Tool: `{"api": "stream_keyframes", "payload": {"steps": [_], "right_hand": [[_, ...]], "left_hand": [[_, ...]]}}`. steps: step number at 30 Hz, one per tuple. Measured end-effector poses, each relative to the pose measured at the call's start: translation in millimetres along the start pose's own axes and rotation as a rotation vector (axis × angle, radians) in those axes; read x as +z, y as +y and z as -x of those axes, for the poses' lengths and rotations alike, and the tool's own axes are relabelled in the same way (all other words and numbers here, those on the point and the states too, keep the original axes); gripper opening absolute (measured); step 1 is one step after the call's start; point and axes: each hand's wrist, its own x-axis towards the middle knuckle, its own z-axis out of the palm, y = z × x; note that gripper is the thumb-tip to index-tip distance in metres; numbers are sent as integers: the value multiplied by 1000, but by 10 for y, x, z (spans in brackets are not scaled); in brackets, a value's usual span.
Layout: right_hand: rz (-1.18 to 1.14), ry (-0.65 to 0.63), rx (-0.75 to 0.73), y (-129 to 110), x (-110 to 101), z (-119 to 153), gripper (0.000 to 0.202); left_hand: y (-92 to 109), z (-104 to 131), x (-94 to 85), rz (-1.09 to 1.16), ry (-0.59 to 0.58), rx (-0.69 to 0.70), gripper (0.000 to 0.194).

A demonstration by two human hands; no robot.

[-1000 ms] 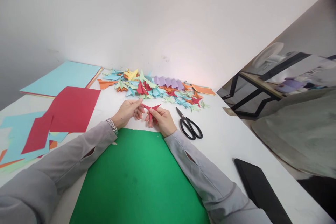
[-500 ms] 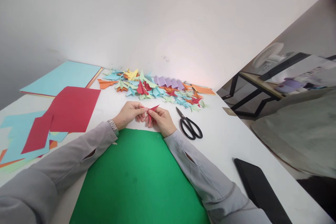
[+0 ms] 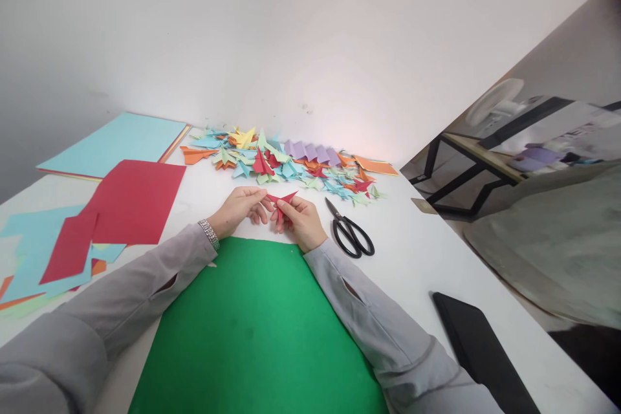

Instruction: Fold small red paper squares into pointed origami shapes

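Observation:
A small folded red paper piece [image 3: 286,196] with pointed tips is held between my two hands, just beyond the far edge of a green mat [image 3: 262,323]. My left hand [image 3: 244,209] pinches its left tip between thumb and fingertips. My right hand [image 3: 301,220] grips the lower middle, with the right tip sticking out past the thumb. Behind the hands lies a pile of small folded papers in several colours [image 3: 291,170]. Black-handled scissors [image 3: 350,229] rest to the right of my right hand.
Red sheets [image 3: 140,200] and cut light blue pieces [image 3: 29,265] cover the left side, with a light blue stack [image 3: 116,142] behind. A black flat object [image 3: 480,349] lies at the right. A wall stands behind the white table [image 3: 412,259].
My left hand's fingers have shifted slightly up and left onto the red paper's left tip. More of the red piece shows between the hands, and its right tip has moved slightly right.

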Motion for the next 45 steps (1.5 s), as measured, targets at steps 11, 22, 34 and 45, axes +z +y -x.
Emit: {"api": "stream_keyframes", "payload": {"steps": [11,22,34,45], "right_hand": [[6,14,0,4,9,14,34],[6,-9,8,-3,11,2,33],[-12,-4,16,7,-3,5,31],[-49,-43,47,11,-17,-12,36]], "left_hand": [[-12,8,6,21,72,43,29],[-16,5,41,-100,96,8,32],[-46,-14,24,-33,91,51,28],[-43,-11,2,-97,60,25,28]]}}
